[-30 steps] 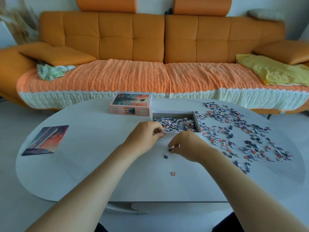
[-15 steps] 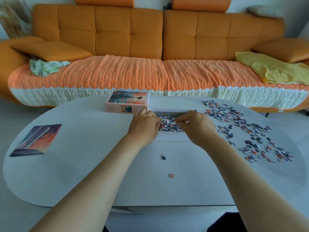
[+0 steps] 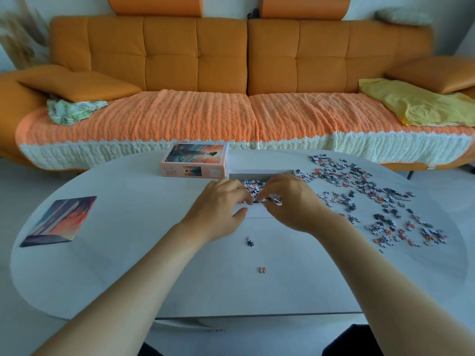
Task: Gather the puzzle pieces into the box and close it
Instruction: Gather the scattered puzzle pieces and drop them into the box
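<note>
- Left hand is gripping the near wall of the box at frame center, thumb outside, fingers inside.
- Right hand is curling into the box; I cannot tell whether it is grasping anything.
- Loose puzzle pieces are lying scattered right of the box on the counter.

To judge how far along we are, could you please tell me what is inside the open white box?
Loose puzzle pieces lie in the open box. The left hand and right hand cover its near part, so the rest is hidden.

The left hand and right hand hide most of the box interior, and the lid print is unreadably small.
</note>
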